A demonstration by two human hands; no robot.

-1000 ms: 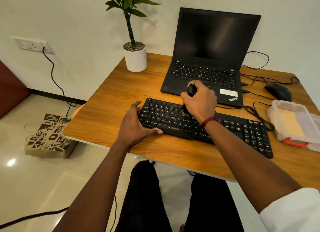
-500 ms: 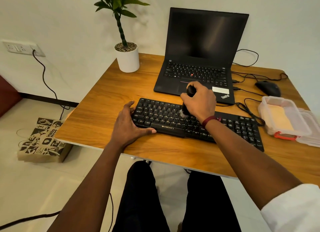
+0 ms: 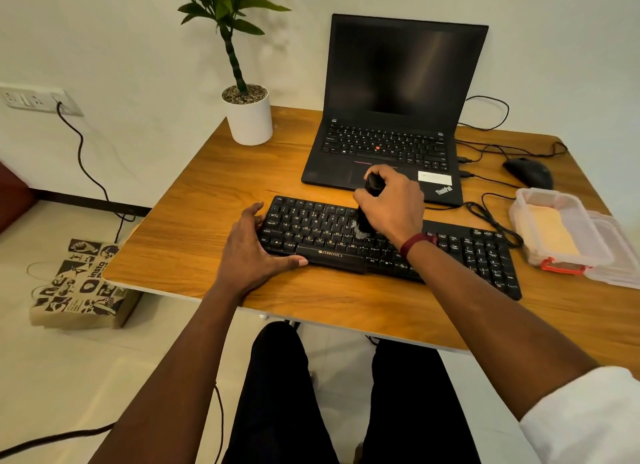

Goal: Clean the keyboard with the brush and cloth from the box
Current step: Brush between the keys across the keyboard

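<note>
A black keyboard [image 3: 467, 252] lies across the near middle of the wooden table [image 3: 194, 221]. My right hand [image 3: 393, 207] grips a black brush [image 3: 365, 219] upright, its pale bristles down on the keys near the keyboard's middle. My left hand [image 3: 249, 252] rests at the keyboard's left end, fingers along its left edge and thumb along the front edge. At the right stands a clear plastic box [image 3: 530, 235] with a red clasp, and a tan cloth [image 3: 559, 237] lies inside it.
An open black laptop [image 3: 405, 83] sits just behind the keyboard. A potted plant [image 3: 247, 115] is at the back left, a black mouse [image 3: 530, 173] and cables at the back right. The box's lid [image 3: 620, 256] lies beside it. A paper bag [image 3: 79, 283] stands on the floor.
The brush has shifted a little along the keys under my right hand. My left hand stays on the keyboard's left end. The camera has turned slightly.
</note>
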